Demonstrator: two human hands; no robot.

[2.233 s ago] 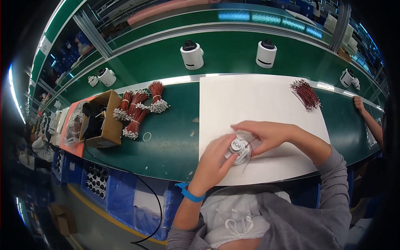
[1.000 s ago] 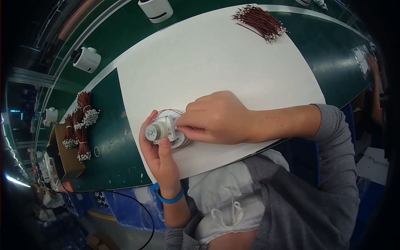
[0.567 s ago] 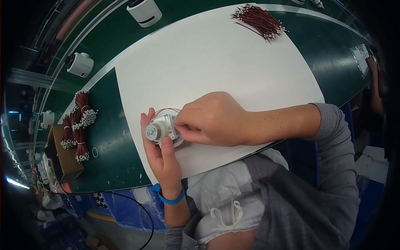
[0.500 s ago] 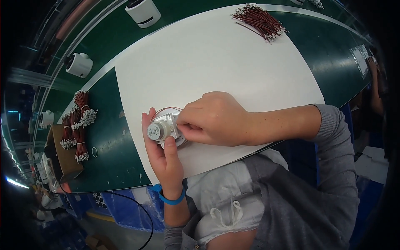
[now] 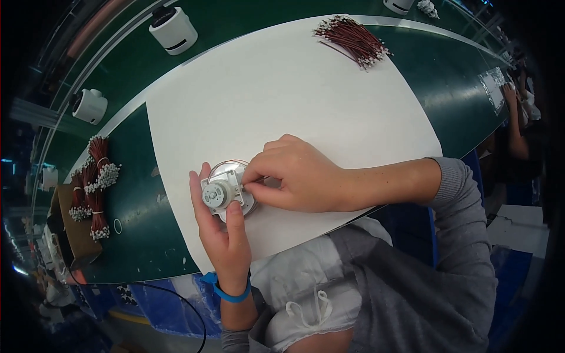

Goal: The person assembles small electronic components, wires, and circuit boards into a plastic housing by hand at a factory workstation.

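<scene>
A small white plastic housing with a round metal motor (image 5: pixel 216 196) on its face rests in my left hand (image 5: pixel 226 240), over the white sheet. My left fingers wrap round its far left side, and the thumb presses its near edge. Along the back of the housing loops a thin red wire (image 5: pixel 231 162). My right hand (image 5: pixel 300 176) comes in from the right, thumb and forefinger pinched at the housing's right side. Whatever sits between those fingertips is too small to make out.
A pile of dark red wires with white connectors (image 5: pixel 353 42) lies on the white sheet's (image 5: pixel 282 88) far right corner. Tied wire bundles (image 5: pixel 94 182) sit at the left, beside a cardboard box (image 5: pixel 82 235). White devices (image 5: pixel 173 32) stand along the back. Another person's arm (image 5: pixel 515 120) shows far right.
The whole view has shifted slightly. My right fingertips have opened out a little from the curled grip and still pinch at the housing's right side. My left hand keeps its hold.
</scene>
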